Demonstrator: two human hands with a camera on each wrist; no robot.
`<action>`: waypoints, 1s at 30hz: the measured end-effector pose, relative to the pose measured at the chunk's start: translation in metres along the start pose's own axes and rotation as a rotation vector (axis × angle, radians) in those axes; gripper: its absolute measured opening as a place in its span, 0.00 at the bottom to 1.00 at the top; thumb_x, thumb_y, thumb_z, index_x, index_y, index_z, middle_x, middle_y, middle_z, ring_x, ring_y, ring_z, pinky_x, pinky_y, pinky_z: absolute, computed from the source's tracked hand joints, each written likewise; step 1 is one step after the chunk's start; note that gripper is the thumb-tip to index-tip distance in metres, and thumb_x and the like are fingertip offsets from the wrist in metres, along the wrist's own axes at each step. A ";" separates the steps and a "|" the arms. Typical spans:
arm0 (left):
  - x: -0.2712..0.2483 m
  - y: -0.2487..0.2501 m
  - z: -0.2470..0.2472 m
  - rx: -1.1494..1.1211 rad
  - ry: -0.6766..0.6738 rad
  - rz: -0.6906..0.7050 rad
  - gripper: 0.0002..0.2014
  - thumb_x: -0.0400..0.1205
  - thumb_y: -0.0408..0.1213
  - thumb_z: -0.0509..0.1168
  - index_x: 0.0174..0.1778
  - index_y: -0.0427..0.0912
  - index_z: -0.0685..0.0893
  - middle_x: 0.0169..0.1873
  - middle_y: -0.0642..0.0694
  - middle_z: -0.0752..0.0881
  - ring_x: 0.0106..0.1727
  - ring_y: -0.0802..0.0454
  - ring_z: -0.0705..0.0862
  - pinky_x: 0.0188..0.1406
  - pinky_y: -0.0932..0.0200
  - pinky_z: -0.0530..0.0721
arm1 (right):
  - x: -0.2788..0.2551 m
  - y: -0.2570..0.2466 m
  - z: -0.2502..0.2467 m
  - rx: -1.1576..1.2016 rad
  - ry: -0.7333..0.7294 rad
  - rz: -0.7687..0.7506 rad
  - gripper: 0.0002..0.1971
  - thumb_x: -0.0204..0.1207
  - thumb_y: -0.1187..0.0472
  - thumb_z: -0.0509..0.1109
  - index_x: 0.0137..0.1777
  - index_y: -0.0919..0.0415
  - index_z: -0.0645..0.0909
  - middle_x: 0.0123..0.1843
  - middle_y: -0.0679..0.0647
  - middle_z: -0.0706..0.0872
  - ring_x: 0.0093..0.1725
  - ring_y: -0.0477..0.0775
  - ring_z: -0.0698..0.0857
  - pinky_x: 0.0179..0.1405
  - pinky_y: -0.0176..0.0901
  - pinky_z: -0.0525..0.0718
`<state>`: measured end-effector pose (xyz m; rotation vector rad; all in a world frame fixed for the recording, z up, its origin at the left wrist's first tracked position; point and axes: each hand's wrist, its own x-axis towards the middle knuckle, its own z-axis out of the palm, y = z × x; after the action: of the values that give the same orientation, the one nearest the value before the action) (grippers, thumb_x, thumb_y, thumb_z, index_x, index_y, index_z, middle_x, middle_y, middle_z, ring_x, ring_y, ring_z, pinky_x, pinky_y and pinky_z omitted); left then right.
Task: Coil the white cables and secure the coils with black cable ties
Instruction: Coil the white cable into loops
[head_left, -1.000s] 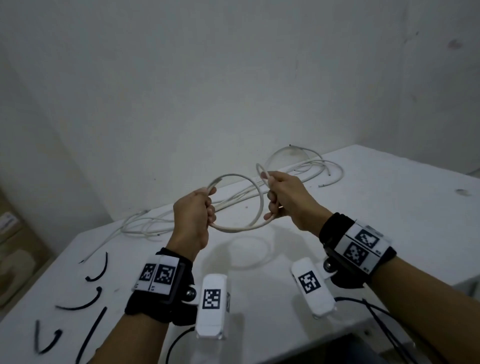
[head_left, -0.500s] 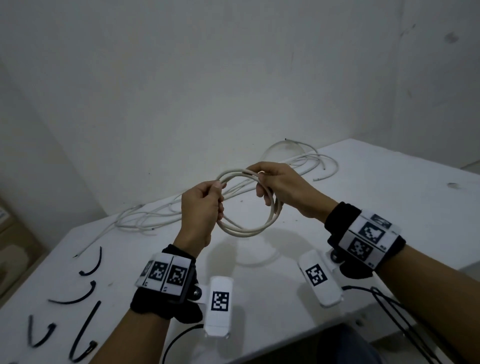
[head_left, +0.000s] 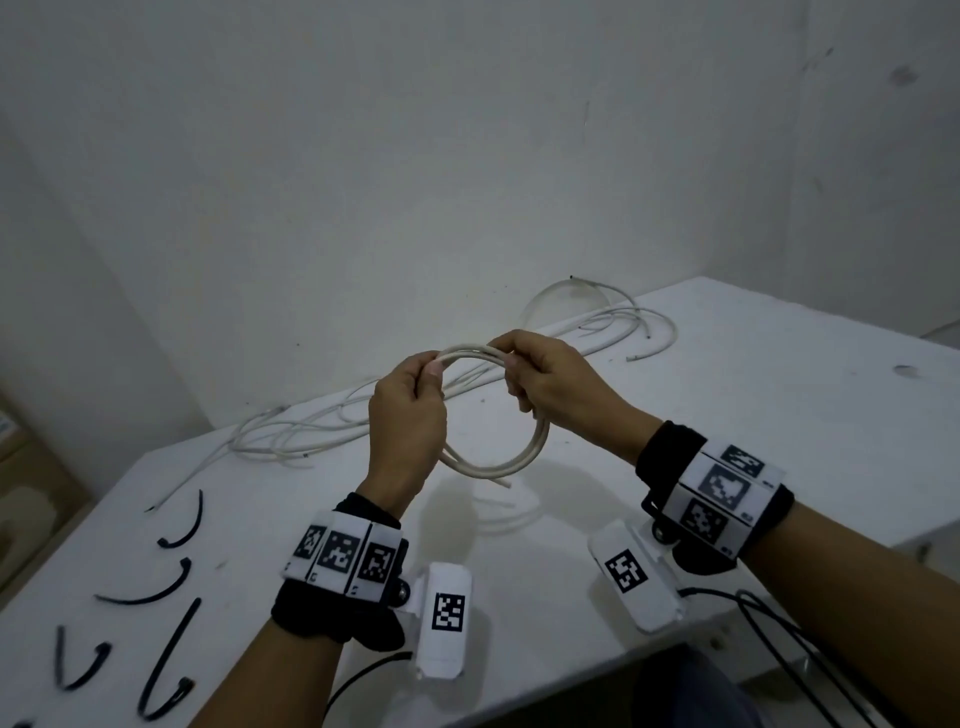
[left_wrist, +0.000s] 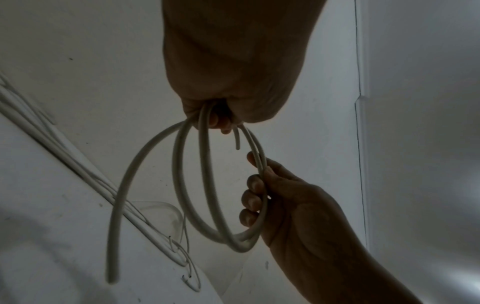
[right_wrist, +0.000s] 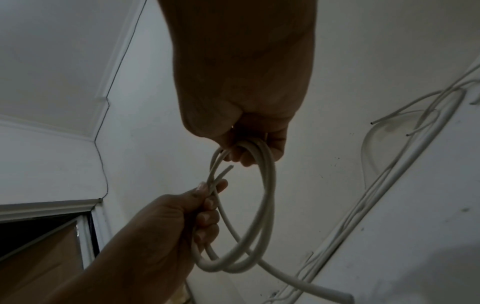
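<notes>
Fingers of your left hand (head_left: 408, 415) and right hand (head_left: 545, 374) curl around opposite sides of the round white cable coil (head_left: 498, 462), keeping its loops gathered above the white table (head_left: 779, 415), black cable ties (head_left: 166, 582) near-left.

Head looks down; wrists close, facing coil (left_wrist: 221, 205)

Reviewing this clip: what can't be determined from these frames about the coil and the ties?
- Head view: left hand covers the coiled white cable; turn count unclear.
- Head view: black cable ties cut by the left edge; total unknown.
- Wrist views: right hand backlit; finger placement unclear.
</notes>
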<state>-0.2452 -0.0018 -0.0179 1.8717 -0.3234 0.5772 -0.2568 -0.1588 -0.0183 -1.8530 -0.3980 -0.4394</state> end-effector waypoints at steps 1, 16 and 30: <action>0.000 0.000 0.001 0.032 0.010 0.014 0.12 0.86 0.37 0.58 0.55 0.41 0.86 0.27 0.54 0.78 0.29 0.56 0.73 0.32 0.62 0.73 | -0.001 -0.001 0.001 -0.014 -0.011 0.007 0.13 0.84 0.65 0.55 0.58 0.54 0.80 0.32 0.48 0.77 0.31 0.49 0.76 0.29 0.34 0.76; -0.002 0.007 0.002 0.205 -0.039 0.098 0.11 0.86 0.36 0.59 0.48 0.41 0.88 0.28 0.57 0.81 0.31 0.58 0.77 0.30 0.70 0.72 | 0.027 -0.023 0.005 -0.728 -0.306 -0.106 0.18 0.86 0.54 0.55 0.54 0.69 0.79 0.49 0.61 0.82 0.49 0.60 0.80 0.45 0.46 0.74; 0.007 0.000 -0.025 -0.291 -0.347 -0.257 0.19 0.86 0.50 0.56 0.41 0.38 0.80 0.23 0.46 0.78 0.25 0.49 0.79 0.30 0.54 0.80 | 0.026 -0.014 0.016 -0.480 -0.102 -0.199 0.13 0.85 0.55 0.57 0.53 0.66 0.75 0.29 0.44 0.71 0.29 0.43 0.71 0.27 0.32 0.66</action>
<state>-0.2454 0.0213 -0.0072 1.6899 -0.3641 0.0248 -0.2391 -0.1375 0.0008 -2.3176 -0.5885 -0.6170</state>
